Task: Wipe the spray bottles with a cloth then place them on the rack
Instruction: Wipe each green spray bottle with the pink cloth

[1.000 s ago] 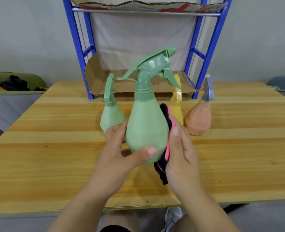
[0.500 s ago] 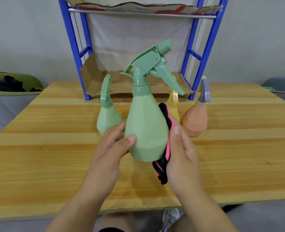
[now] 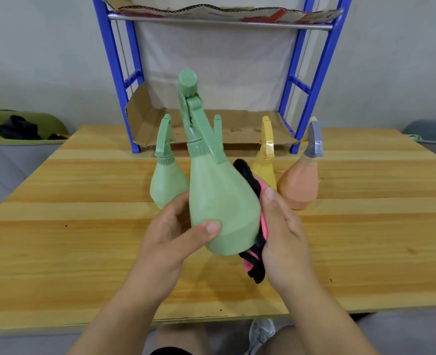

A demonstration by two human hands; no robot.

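Note:
I hold a green spray bottle [image 3: 219, 201] above the wooden table [image 3: 58, 226], tilted a little to the left, its nozzle pointing away from me. My left hand [image 3: 176, 234] grips its lower body, thumb across the front. My right hand [image 3: 281, 231] presses a black and pink cloth [image 3: 256, 242] against the bottle's right side. Behind stand a second green bottle [image 3: 165, 180], a yellow bottle [image 3: 264, 165] partly hidden by the cloth, and an orange bottle with a grey head [image 3: 301, 183]. The blue rack [image 3: 311, 80] rises at the table's far edge.
Cardboard sheets line the rack's lower shelf [image 3: 237, 129] and upper shelf [image 3: 211, 8]. A green chair with dark clothing [image 3: 17, 129] sits at the left, a grey seat [image 3: 432, 131] at the right. My knees and a grey shoe [image 3: 261, 334] show below the table's near edge.
The held green bottle has turned about its axis: its nozzle pointed right, now it points away from me. My left thumb shifted across the bottle's front. The cloth stays against the right side.

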